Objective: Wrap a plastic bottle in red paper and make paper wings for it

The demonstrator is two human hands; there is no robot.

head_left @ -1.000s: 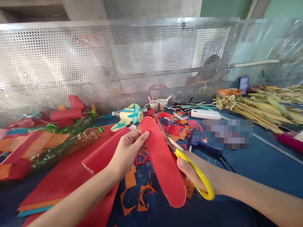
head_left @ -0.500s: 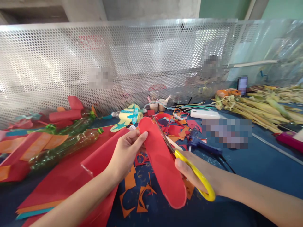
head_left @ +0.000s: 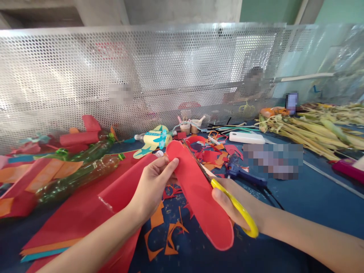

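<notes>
Between thumb and fingers my left hand (head_left: 155,182) pinches the upper end of a long red paper strip (head_left: 203,193) with rounded ends. My right hand (head_left: 236,201) grips yellow-handled scissors (head_left: 236,206), whose blades lie along the strip's right edge and look nearly closed. The strip slants down toward me above the blue table. Under my left arm lie large red sheets (head_left: 71,212), one rolled up. Orange paper offcuts (head_left: 170,239) are scattered below the strip. How the fingers behind the paper are placed is hidden.
Green plastic bottles (head_left: 82,174) with red and orange paper lie at left. A yellow paper-wrapped bottle (head_left: 153,138) is farther back. To the right are a blue glue gun (head_left: 247,174), a white case (head_left: 247,137) and dried husks (head_left: 309,129). A perforated metal screen (head_left: 182,68) closes off the back.
The lower end of the red strip has swung a little to the right. The scissors have shifted slightly against its edge; my left hand keeps its pinch.
</notes>
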